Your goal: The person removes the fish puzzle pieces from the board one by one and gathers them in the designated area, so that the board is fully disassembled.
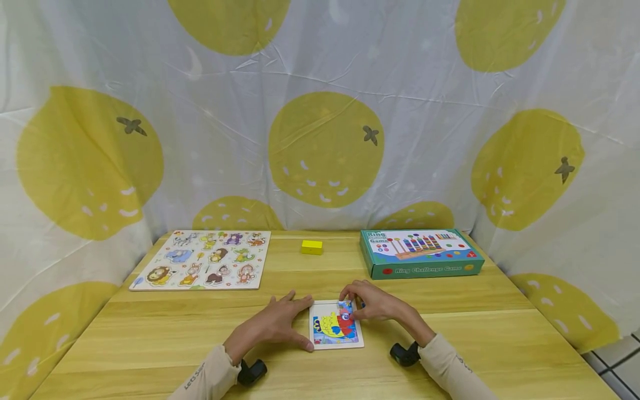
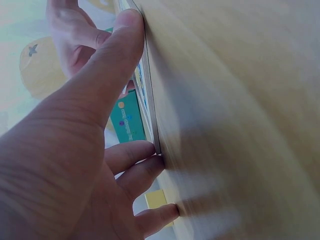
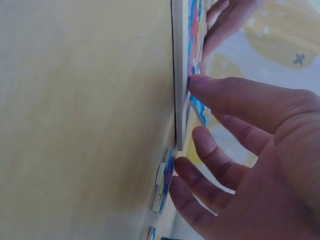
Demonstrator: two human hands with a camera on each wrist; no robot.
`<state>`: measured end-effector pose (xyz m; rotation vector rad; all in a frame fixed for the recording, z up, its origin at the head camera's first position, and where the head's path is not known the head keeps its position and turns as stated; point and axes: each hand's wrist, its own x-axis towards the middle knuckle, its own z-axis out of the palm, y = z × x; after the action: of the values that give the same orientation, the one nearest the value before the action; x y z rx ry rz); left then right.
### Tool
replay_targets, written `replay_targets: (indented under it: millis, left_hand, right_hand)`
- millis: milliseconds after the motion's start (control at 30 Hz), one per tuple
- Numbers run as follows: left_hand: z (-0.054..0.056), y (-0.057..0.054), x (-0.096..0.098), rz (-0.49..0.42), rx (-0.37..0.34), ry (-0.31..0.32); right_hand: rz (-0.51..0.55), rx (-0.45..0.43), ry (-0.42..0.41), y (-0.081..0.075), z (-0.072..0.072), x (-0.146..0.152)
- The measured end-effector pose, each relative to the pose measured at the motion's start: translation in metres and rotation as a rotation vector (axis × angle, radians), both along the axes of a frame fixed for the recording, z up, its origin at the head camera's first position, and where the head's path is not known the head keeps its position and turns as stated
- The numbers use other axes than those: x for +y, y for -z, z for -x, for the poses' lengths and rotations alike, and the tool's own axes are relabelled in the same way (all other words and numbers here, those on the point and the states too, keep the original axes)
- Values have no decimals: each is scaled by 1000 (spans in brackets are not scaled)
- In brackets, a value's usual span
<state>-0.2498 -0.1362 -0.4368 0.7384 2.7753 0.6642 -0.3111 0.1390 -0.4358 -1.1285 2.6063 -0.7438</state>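
A small jigsaw puzzle in a pale wooden tray (image 1: 336,348) shows a yellow and red fish. My left hand (image 1: 280,322) spans the tray's left side, its thumb at the near corner and fingertips at the far corner. My right hand (image 1: 372,303) is over the tray's right side. Its thumb and index finger pinch a puzzle piece (image 3: 199,111), which tilts up from the tray at the far right corner. The remaining fingers curve beside the tray, near a loose blue puzzle piece (image 3: 164,180) on the table.
Another loose piece (image 3: 152,233) lies farther along the table. A yellow block (image 1: 312,247) sits beyond the tray. At the back left is an animal puzzle board (image 1: 200,260); at the back right, a green Ring Challenge Game box (image 1: 425,270). A lemon-print curtain (image 1: 325,72) hangs behind.
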Motion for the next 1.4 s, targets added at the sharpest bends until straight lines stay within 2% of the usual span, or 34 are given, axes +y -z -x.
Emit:
replay_targets:
  millis: [967, 1400]
  left_hand:
    - [-1, 0, 0, -6, -4, 2]
    - [0, 1, 0, -5, -3, 6]
  right_hand:
    - [41, -34, -7, -1, 0, 0]
    - [95, -103, 73, -3, 2, 6]
